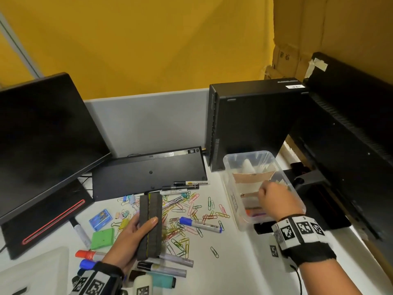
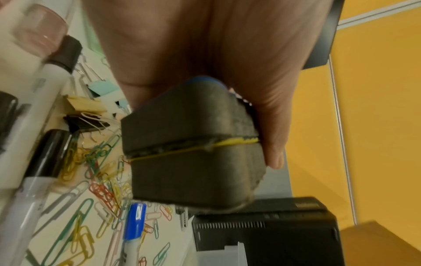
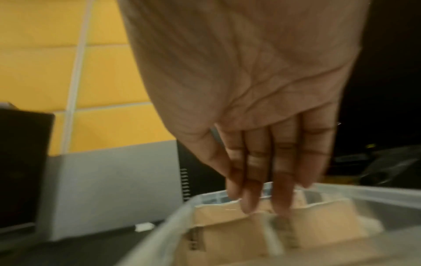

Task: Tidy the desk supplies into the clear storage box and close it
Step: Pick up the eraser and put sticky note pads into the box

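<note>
Lower centre of the head view, the left hand (image 1: 129,241) grips two dark erasers (image 1: 149,225) above scattered paper clips (image 1: 189,218). At right, the right hand (image 1: 276,202), fingers (image 3: 282,180) straight, reaches into the clear storage box (image 1: 230,189) on the desk (image 1: 240,258).

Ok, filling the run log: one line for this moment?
left hand holds eraser | right hand fingers in clear box | paper clips loose
</note>
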### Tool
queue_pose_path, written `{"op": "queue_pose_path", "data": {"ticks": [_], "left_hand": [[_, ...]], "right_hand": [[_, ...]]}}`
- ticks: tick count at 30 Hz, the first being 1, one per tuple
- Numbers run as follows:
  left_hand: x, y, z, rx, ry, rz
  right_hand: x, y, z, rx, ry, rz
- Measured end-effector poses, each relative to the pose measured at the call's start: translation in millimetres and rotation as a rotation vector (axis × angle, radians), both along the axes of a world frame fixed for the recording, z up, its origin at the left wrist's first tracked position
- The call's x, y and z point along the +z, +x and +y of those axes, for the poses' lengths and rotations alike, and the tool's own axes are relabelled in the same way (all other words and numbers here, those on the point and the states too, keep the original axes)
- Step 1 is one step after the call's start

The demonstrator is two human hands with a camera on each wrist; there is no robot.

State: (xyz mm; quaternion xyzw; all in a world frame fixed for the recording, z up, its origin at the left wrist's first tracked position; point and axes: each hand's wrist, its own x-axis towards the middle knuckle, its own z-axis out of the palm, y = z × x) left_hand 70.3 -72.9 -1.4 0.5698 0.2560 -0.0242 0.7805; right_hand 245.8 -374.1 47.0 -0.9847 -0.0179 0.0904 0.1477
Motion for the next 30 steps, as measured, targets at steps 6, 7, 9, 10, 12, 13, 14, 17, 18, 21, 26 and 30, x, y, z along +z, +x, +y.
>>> {"op": "queue_pose_path", "data": {"ticks": [6,7,9,10,12,13,14,17,18,21,26,30], "left_hand": [[13.6,15.7,-29.9,-0.151,0.251,-0.086],[15.6,18.2,-35.9,-0.176,0.298,-0.111],[19.7,22.5,-45.3,-0.205,0.366,-0.147],[20.6,23.4,-47.2,-0.204,0.373,-0.165],[20.0,23.5,-46.2,-0.190,0.331,-0.187],[20.2,22.9,-44.5,-0.190,0.303,-0.192],[19.8,21.7,-42.4,-0.186,0.281,-0.202],[21.3,19.1,-37.0,-0.123,0.238,-0.211],[21.9,18.4,-35.9,-0.102,0.237,-0.213],[23.9,16.4,-32.7,-0.065,0.282,-0.189],[25.1,7.8,-24.2,-0.010,0.299,-0.145],[24.3,1.2,-17.2,0.016,0.292,-0.112]], "right_hand": [[7.6,-38.1,66.1,0.307,0.803,0.526],[4.9,-43.0,75.5,0.306,0.877,0.690],[2.7,-51.9,87.3,0.307,1.012,0.900],[3.6,-54.6,89.0,0.298,1.073,0.947],[5.3,-52.2,85.7,0.287,1.172,1.002],[5.6,-49.5,82.4,0.293,1.203,1.022],[6.0,-46.8,79.0,0.282,1.226,1.033],[10.9,-41.5,71.3,0.165,1.311,1.014],[12.8,-40.3,69.9,0.126,1.318,0.975],[20.6,-37.3,59.8,0.083,1.114,0.661],[35.6,-33.4,13.4,0.070,0.687,-0.119],[37.6,-30.5,-17.4,0.043,0.312,-0.456]]}}
